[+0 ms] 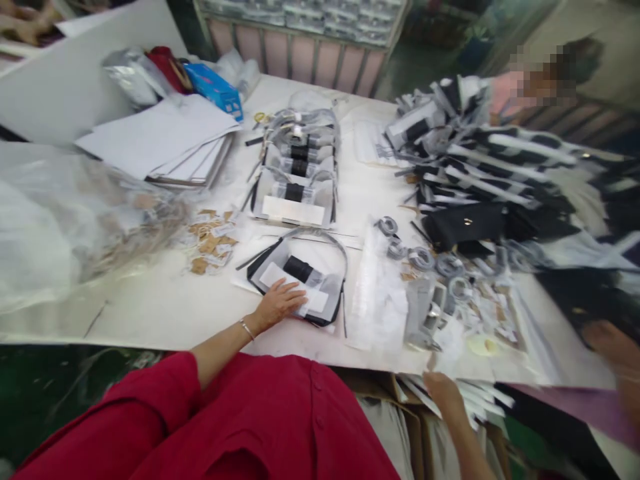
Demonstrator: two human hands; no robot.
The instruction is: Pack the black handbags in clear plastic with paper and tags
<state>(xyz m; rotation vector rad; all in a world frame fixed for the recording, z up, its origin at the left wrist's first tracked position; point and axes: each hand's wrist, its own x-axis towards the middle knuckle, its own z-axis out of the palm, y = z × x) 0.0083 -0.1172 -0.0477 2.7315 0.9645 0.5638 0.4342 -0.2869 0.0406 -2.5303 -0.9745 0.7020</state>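
Note:
My left hand (280, 303) lies flat with fingers spread on a white strip (316, 301) across a small black and grey bag (330, 310). The bag lies flap open on the white table, its strap arched behind it and a black wrapped piece (299, 269) near its middle. At the table's front edge, right of the bag, my right hand (444, 392) is blurred, its fingers closed around something thin and hard to make out. Beside it are a clear plastic packet (420, 313) and crumpled white plastic (453, 340).
Similar bags (293, 212) stand in a row behind. Brown tags (213, 243) and plastic bags (30, 227) are on the left, near stacked white sheets (160, 133). Coiled straps (421, 258) and a black bag pile (465, 223) lie right. Another person's hand (607, 340) is far right.

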